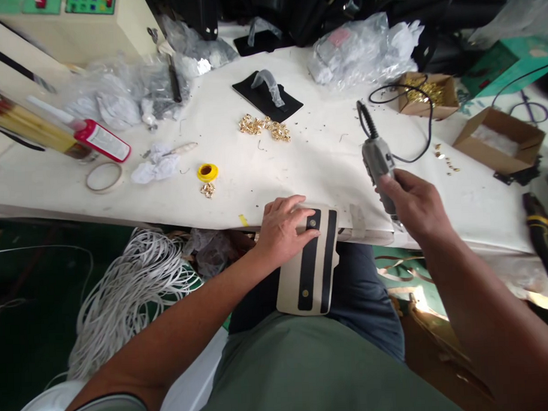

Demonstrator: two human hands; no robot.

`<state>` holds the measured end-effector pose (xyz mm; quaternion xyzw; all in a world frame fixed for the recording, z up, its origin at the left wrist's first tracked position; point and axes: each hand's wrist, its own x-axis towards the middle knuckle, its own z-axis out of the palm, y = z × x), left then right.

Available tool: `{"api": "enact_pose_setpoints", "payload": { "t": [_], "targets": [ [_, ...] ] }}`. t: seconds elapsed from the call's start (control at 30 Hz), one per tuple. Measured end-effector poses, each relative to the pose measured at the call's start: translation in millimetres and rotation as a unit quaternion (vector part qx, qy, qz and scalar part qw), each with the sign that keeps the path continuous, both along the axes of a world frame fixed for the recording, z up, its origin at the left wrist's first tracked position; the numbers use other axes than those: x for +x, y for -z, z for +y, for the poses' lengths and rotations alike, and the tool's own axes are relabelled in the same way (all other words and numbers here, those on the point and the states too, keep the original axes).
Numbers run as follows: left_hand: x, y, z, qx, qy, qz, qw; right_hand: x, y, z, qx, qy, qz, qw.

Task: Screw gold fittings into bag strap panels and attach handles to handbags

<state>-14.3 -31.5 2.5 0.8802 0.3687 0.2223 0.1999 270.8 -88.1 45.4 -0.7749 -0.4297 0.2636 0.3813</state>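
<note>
My left hand (286,229) holds the upper left edge of a beige panel (318,258) with two black strips, its thumb and a finger lying over the nearer strip. The panel rests on my lap against the table's front edge. A small round metal fastener (305,293) shows at the lower end of that strip, and another sits beside my fingertips. Off to the right, my right hand (415,203) is closed around a grey electric screwdriver (379,166), its tip pointing down near the table edge and apart from the panel. A black cord runs from its top.
Gold-coloured hardware (265,128) lies near a black panel with a wrapped handle (270,89). A yellow ring (207,172), tape roll (103,177) and red bottle (103,141) stand left. Cardboard boxes (500,137) and pliers (542,232) are right. White cords (133,288) hang below the table.
</note>
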Motion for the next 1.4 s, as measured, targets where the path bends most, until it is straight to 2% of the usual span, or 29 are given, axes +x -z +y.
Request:
{"api": "enact_pose_setpoints", "payload": {
  "t": [0.03,0.07,0.13,0.2,0.3,0.43,0.5,0.63,0.7,0.8,0.9,0.97,1.1,1.2,1.3,1.4],
  "targets": [
    [-0.2,-0.7,0.3,0.003,0.0,0.003,1.0,-5.4,-4.2,0.3,0.035,0.018,0.104,0.994],
    [-0.3,-1.5,0.5,0.006,0.001,0.004,1.0,-12.2,-8.0,1.1,0.076,0.033,0.202,0.976],
    [-0.1,-2.7,0.3,0.008,0.004,-0.007,1.0,-29.1,-13.7,4.0,0.144,0.056,0.36,0.92],
    [0.9,-2.9,-0.7,-0.001,0.013,-0.03,0.999,-47.1,-15.4,8.2,0.164,0.062,0.466,0.867],
    [3.0,-1.4,-2.2,-0.019,0.024,-0.058,0.998,-67.9,-7.6,16.6,0.155,0.072,0.55,0.818],
    [2.2,-1.4,0.4,-0.06,0.021,-0.073,0.995,-78.1,15.1,30.7,0.104,0.099,0.607,0.781],
    [0.3,-4.8,3.9,-0.092,0.022,-0.082,0.992,-80.5,23.8,36.5,0.097,0.114,0.613,0.776],
    [-1.0,-19.2,11.9,-0.154,0.024,-0.066,0.986,-87.9,28.5,40.1,0.11,0.114,0.559,0.814],
    [1.1,-28.4,16.6,-0.196,0.014,-0.044,0.979,-89.9,27.6,39.6,0.107,0.107,0.556,0.817],
    [6.6,-40.2,25.2,-0.286,0.004,-0.015,0.958,-86.7,26.4,39.0,0.105,0.102,0.596,0.79],
    [11.8,-45.5,33.8,-0.38,-0.008,-0.026,0.925,-78.9,23.8,38.0,0.101,0.103,0.63,0.763],
    [14.5,-45.1,37.0,-0.4,-0.034,-0.044,0.915,-73.9,18.8,36.6,0.114,0.105,0.636,0.756],
    [18.4,-39.6,35.9,-0.328,-0.093,-0.015,0.94,-71.2,0.7,34.8,0.173,0.077,0.615,0.766],
    [20.5,-34.2,33.3,-0.277,-0.101,-0.018,0.956,-78.3,-8.9,37.1,0.195,0.044,0.604,0.772],
    [21.4,-26.8,33.3,-0.219,-0.093,-0.06,0.969,-88.7,-5.2,42.5,0.189,0.048,0.602,0.775],
    [21.8,-16.5,34.0,-0.158,-0.073,-0.068,0.982,-95.2,8.1,48.7,0.179,0.084,0.608,0.769]
  ]
}}
